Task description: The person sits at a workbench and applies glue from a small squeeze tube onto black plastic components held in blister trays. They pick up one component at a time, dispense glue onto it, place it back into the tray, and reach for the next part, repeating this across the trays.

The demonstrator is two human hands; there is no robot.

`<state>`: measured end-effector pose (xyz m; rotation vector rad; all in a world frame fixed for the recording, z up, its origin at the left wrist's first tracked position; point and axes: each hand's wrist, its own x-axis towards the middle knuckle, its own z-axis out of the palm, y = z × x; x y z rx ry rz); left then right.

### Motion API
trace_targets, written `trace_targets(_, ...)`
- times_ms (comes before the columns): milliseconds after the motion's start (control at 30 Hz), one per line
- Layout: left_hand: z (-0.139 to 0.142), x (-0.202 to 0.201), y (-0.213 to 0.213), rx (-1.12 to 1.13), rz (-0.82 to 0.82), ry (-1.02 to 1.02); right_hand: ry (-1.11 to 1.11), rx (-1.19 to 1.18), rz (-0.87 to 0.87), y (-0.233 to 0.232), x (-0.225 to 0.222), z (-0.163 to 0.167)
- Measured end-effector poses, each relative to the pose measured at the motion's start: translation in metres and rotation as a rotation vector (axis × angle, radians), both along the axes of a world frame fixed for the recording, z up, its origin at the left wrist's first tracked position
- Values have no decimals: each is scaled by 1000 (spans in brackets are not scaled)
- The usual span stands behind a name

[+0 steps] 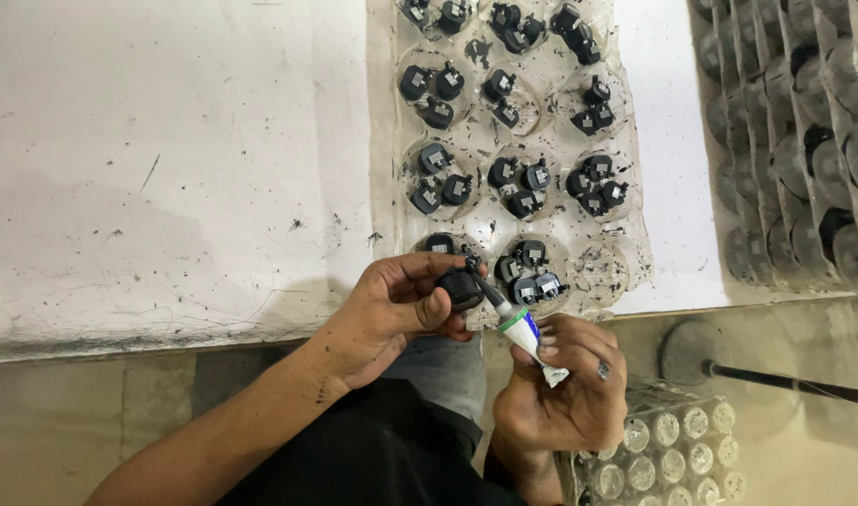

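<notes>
- Left hand (391,314): curled shut around a small black part (462,288), thumb pressed across it; held just below the near edge of the clear tray (635,253).
- Small black part: rounded, dark, gripped between the left thumb and fingers; it sits at the tray's near edge, left of the right hand and touching the tube's tip.
- Right hand (565,384): closed on a small tube (527,333), fingers wrapped around its crimped lower end; a ring shows on one finger. It lies just below the tray's near edge, close beside the left hand.
- Small tube: white with a green band and blue marking, tilted up and to the left, its dark nozzle meeting the black part.
- Clear tray: moulded plastic with round pockets, most holding clusters of three black parts (522,183); the near-right pocket looks bare.
- Bench (166,169): white, scuffed and speckled, carrying the tray.
- Stacked trays (794,141): right of the clear tray, overlapping in rows, dark discs within.
- Box of round silvery pieces (672,454): below the clear tray, just right of the right hand.
</notes>
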<state>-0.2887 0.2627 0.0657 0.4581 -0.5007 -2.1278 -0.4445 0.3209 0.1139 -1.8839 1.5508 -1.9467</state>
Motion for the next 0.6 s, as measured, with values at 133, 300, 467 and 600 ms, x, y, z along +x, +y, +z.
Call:
trace_targets(133, 1, -1, -1, 59, -11, -5, -21, 75, 4, 4, -4, -3)
trace_targets(300, 7, -10, -27, -75, 125, -354, -209, -135, 40, -12, -36, -30)
trace_targets(467, 14, -18, -110, -420, 179, -867, -366, -276, -51, -27, -99, -70)
trace_targets(600, 15, -46, -176, -760, 252, -1007, -442, -243, -195, -43, -134, -107)
